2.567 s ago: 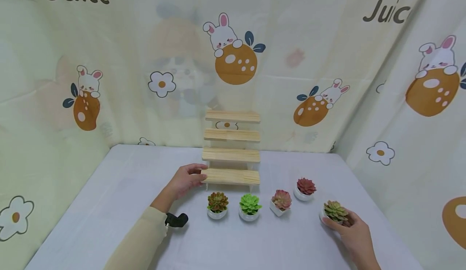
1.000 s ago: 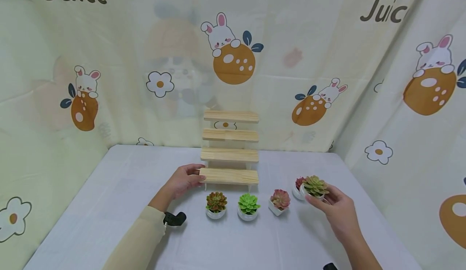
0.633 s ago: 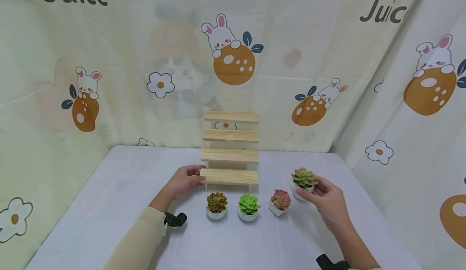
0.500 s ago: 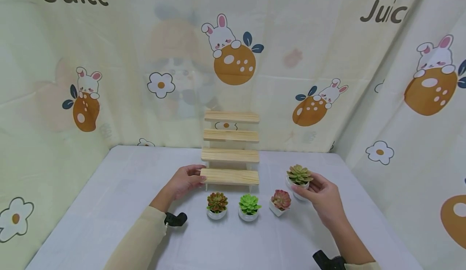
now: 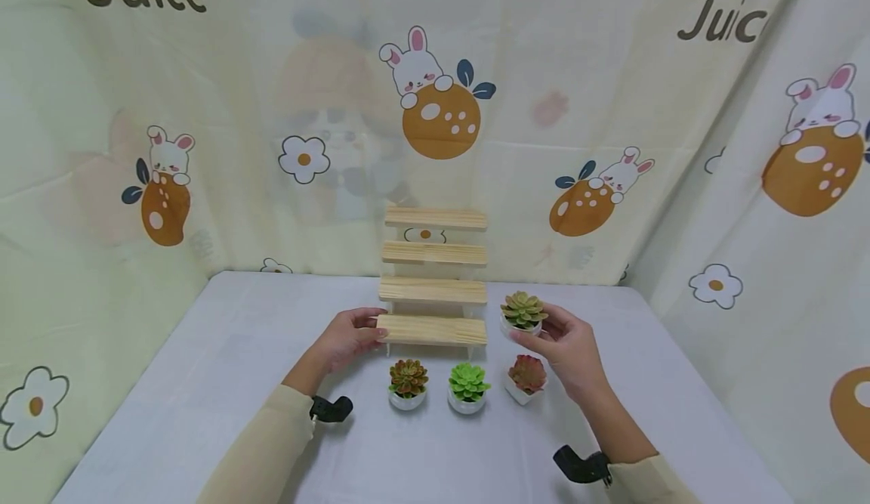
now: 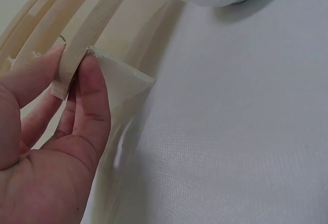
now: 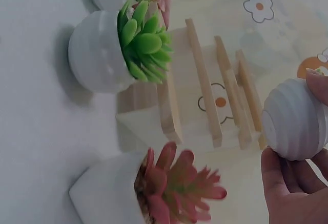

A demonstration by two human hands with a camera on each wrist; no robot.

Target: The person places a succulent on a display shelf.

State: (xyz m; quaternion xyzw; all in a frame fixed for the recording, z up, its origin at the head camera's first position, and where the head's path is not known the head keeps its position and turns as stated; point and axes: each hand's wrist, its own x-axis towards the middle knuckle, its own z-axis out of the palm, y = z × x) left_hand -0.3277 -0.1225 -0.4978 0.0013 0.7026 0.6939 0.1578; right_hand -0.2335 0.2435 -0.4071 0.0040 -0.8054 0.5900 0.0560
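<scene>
My right hand (image 5: 567, 345) grips the white round pot (image 7: 292, 119) of a pale green succulent (image 5: 523, 309), raised above the table just right of the wooden tiered stand (image 5: 435, 290). The ribbed side of that pot shows in the right wrist view. With thumb and fingers, my left hand (image 5: 348, 338) pinches the left end of the stand's lowest shelf (image 6: 84, 42). In front of the stand sit a brown-green succulent (image 5: 408, 378), a bright green succulent (image 5: 469, 381) and a pink succulent (image 5: 527, 373) in white pots. A dark red succulent from earlier is hidden behind my right hand.
A white cloth covers the table (image 5: 224, 368). Behind it hangs a cream curtain (image 5: 516, 187) printed with rabbits, and the stand's back is close to it. Black wrist mounts (image 5: 581, 465) stick out near both sleeves.
My right hand has lifted the pale green succulent from the table's right side and carried it left, past the dark red one, towards the stand. My left hand has stayed on the shelf.
</scene>
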